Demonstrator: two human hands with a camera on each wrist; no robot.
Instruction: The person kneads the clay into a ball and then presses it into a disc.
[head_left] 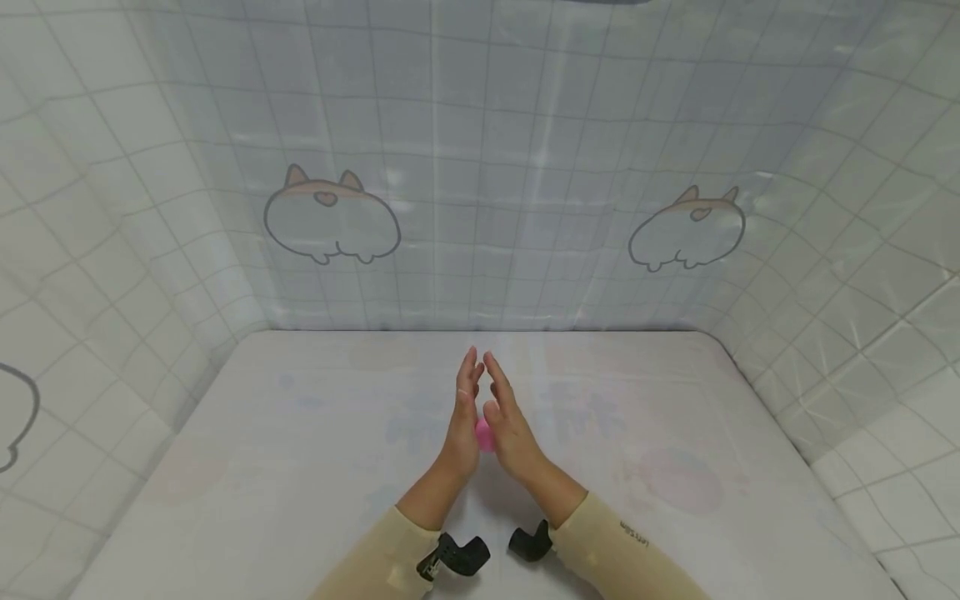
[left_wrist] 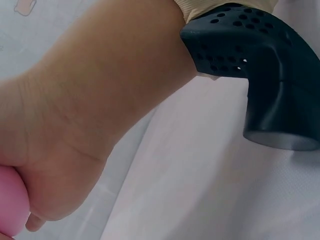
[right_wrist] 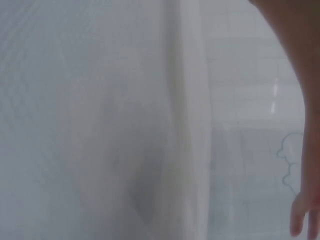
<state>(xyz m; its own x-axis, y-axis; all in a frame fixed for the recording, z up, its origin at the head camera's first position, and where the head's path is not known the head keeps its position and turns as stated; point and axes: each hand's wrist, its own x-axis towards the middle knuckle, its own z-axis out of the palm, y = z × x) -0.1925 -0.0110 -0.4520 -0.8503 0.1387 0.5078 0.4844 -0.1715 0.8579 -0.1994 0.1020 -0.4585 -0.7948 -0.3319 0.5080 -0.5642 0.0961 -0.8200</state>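
A smooth pink ball-like lump (head_left: 485, 435) sits between my two palms, over the middle of the table. My left hand (head_left: 461, 425) presses it from the left with fingers straight and pointing away from me. From the other side my right hand (head_left: 514, 432) presses against it, its fingers also extended. The fingertips of both hands lean towards each other with a narrow gap. In the left wrist view, the pink lump (left_wrist: 12, 200) rests against the heel of the left hand (left_wrist: 60, 155). The right wrist view shows only the edge of the right hand (right_wrist: 311, 202); the lump is hidden there.
A white table (head_left: 300, 467) with faint coloured prints lies under the hands. Tile-patterned curtains (head_left: 480, 167) with cartoon animal drawings hang behind and at both sides. Black curved wrist mounts (head_left: 467, 557) stick out inward from the beige sleeves (head_left: 390, 558).
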